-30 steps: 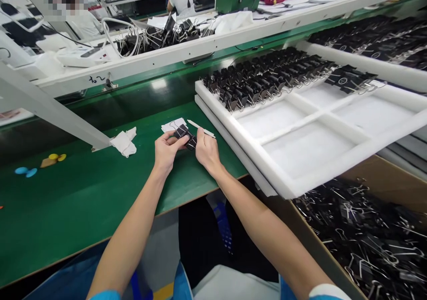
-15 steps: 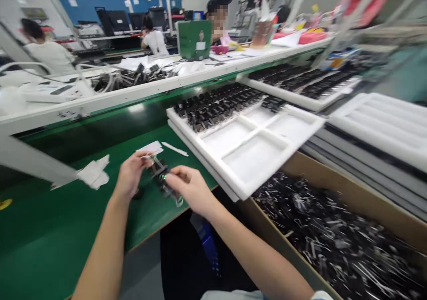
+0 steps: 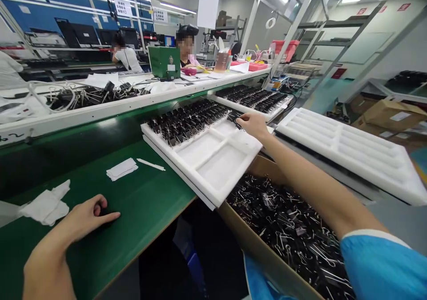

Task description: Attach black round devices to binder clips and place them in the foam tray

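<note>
My right hand reaches over the white foam tray, its fingertips closed on a black binder clip at the far right compartment. Fingers hide part of that clip. Rows of black binder clips with wire handles fill the tray's far side. On the green tabletop, my left hand rests with thumb and fingers apart and nothing between them. Beyond it lie a small stack of white paper slips and a white pen-like stick.
A cardboard box heaped with loose binder clips stands below the tray. Crumpled white tissue lies at left. Another clip-filled tray and stacked white foam trays are at right. A co-worker sits behind the shelf.
My right hand has moved from the tabletop to the tray with the clip. My left hand has released the dark clip and come down leftward. The view has swung to the right.
</note>
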Available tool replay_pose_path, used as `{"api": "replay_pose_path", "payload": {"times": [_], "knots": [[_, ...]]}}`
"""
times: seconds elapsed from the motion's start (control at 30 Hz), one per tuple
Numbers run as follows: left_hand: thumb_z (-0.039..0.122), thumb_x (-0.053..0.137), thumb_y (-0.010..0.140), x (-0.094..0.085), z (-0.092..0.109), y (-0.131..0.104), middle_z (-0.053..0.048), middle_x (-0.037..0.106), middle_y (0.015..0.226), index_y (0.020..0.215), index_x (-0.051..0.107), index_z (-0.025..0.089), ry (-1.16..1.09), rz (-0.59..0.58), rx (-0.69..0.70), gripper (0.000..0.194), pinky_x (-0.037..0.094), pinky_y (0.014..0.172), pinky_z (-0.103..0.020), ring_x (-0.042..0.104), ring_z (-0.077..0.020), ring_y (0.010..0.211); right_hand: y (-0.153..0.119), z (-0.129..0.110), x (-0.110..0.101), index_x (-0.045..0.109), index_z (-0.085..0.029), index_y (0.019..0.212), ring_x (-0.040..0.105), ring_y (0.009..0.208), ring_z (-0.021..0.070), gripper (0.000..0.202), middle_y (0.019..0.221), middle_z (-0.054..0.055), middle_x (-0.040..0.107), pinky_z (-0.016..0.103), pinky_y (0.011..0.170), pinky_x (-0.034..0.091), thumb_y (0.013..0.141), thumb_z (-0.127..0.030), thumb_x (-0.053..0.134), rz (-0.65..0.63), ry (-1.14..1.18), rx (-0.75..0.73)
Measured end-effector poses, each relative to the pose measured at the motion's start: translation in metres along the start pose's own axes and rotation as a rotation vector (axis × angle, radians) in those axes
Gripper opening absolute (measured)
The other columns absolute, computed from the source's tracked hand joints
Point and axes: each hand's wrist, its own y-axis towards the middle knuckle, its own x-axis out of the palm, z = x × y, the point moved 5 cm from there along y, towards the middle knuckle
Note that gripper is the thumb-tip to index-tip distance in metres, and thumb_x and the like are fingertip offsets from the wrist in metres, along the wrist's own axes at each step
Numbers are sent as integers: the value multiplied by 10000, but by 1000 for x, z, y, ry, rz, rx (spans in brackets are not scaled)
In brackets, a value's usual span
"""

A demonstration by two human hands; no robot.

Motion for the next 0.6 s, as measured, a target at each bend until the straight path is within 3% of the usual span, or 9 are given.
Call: {"api": "replay_pose_path", "payload": {"times": [0.1,0.33,0.47,0.6], "knots": [[765,714,627,7,12,2,-39,645,717,823,706,236,29,-101,13,565,448,579,-298,617,-259,680,25,5,23,813,-151,1065,666,942,293,272,965,112,753,338,847,494,892,-281,649,-35,-187,-23],[694,699,709,7,17,13,-126,701,1066,1239,693,210,39,1,74,718,527,718,-351,671,-302,885,40,12,54,775,-139,1118,617,974,308,283,1025,146,721,355,851,473,929,-291,630,-113,-344,-70],[702,727,683,0,12,13,-151,698,1144,1093,742,206,89,65,41,643,538,712,-384,683,-344,908,40,13,57,742,-140,1160,562,1075,324,281,1007,146,700,371,887,464,964,-296,616,-79,-380,-116],[682,759,647,-5,15,11,-91,729,1061,954,727,241,90,65,19,539,535,696,-377,691,-353,917,39,10,56,758,-158,1119,543,1115,334,240,1147,153,648,395,912,475,977,-302,631,-53,-372,-166]]}}
